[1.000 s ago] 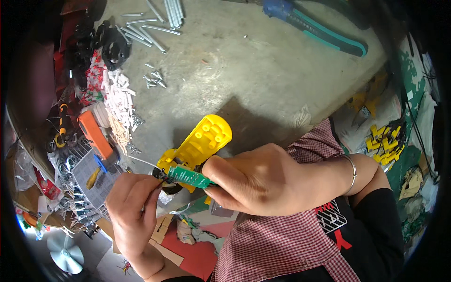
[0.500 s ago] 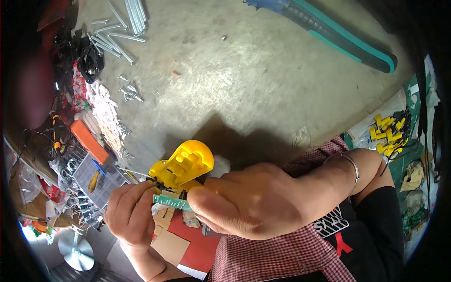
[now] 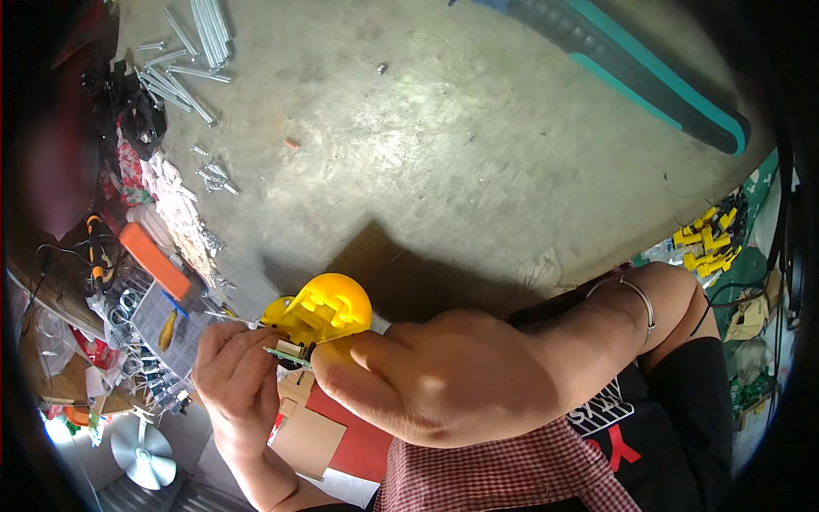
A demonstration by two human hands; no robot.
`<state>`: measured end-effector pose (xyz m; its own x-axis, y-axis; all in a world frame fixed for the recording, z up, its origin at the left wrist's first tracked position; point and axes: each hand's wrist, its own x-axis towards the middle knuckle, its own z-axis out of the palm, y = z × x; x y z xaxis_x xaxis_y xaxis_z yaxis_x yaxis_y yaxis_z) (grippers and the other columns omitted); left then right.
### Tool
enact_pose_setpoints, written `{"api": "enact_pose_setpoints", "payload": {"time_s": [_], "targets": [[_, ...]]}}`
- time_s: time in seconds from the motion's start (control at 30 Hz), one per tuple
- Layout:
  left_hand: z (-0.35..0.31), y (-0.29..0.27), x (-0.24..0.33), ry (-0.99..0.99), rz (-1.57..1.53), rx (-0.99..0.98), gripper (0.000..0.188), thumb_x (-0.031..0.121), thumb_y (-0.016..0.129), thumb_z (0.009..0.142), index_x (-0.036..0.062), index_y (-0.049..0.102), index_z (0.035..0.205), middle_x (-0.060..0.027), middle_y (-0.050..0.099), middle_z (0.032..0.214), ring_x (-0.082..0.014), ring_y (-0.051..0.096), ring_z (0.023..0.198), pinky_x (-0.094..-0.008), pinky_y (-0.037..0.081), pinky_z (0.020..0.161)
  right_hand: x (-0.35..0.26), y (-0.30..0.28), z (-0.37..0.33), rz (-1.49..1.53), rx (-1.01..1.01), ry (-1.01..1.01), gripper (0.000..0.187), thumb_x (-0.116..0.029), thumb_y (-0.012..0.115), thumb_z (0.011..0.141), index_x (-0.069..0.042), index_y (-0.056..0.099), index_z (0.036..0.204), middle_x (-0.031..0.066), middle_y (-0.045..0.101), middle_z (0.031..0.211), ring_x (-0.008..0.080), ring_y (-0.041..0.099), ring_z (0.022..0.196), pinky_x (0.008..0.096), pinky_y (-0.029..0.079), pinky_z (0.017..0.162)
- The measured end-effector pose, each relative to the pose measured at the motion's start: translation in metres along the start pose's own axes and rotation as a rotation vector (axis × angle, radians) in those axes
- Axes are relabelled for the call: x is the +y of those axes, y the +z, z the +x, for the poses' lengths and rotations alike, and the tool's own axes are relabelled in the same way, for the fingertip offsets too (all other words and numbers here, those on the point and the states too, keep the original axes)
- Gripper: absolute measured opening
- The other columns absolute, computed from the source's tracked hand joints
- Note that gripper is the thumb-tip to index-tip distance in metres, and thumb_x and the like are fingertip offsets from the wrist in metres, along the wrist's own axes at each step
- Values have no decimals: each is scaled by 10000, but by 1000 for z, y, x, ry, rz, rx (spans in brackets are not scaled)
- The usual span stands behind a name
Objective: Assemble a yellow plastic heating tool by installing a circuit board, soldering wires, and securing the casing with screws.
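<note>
A yellow plastic housing, rounded at its far end and hollow inside, is held above the near edge of the table. My right hand closes around its near right side, thumb pressed down close to a small green circuit board. My left hand pinches at the left end of the board and housing, its fingertips partly hiding what they grip. Past those fingertips sticks out a thin metal rod; whether it belongs to the housing cannot be told. Dark small parts sit between board and housing.
Long screws and short screws lie at the far left. A teal-and-black tool handle crosses the far right. An orange block, a parts box and a yellow-handled screwdriver crowd the left. Yellow-black parts rest at right.
Both hands and the housing have shifted slightly left and nearer. The board has tipped, showing its green face more edge-on. The table scene has slid a little in view.
</note>
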<state>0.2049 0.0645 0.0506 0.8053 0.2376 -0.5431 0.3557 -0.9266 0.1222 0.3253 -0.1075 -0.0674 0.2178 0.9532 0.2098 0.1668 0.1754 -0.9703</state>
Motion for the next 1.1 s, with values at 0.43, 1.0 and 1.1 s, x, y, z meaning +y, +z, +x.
{"api": "enact_pose_setpoints", "payload": {"time_s": [0.43,1.0,1.1], "targets": [[-3,-3,4,-118,-10,-35,229,-49,644,591,-1,655,814,-97,648,875,-305,565,825,-383,475,699,0,4,0,-38,54,-20,289,-164,599,816,-7,566,1057,55,569,727,169,628,567,281,485,440],[-8,7,1,-19,81,45,216,49,651,596,31,681,809,-69,665,842,-276,585,785,-367,479,683,-1,4,0,13,22,-4,287,-179,594,839,0,572,1063,79,599,768,182,647,594,280,508,470],[-9,8,0,-20,60,50,207,48,650,603,28,680,807,-73,666,841,-279,585,785,-365,478,684,0,5,0,15,44,-11,287,-180,593,843,2,572,1064,75,597,762,178,647,595,274,508,472]]}}
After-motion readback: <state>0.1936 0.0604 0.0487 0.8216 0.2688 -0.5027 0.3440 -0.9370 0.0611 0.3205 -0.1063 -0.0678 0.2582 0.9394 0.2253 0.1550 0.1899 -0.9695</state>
